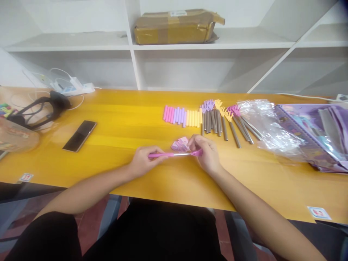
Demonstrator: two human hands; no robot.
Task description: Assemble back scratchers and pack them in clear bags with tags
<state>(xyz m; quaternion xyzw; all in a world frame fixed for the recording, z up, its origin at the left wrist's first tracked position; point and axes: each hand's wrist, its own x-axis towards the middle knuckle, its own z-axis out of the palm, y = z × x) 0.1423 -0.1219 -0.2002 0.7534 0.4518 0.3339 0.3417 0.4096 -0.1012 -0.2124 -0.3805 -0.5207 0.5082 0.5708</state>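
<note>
A back scratcher with a pink handle, a thin metal rod and a pink claw head lies level between my hands above the table. My left hand is closed around its pink handle. At the other end, my right hand grips the claw head, most of which the fingers hide. Just behind the rod is a small pile of pink printed cards. Beyond lies a row of pink, purple and yellow handle sleeves. To their right, several metal rods with coloured claw heads are spread out.
A dark phone lies at left, near a black strapped item and a plastic tub. Clear plastic bags and a purple box occupy the right. Behind stands a white shelf holding a taped carton; a power strip sits back left.
</note>
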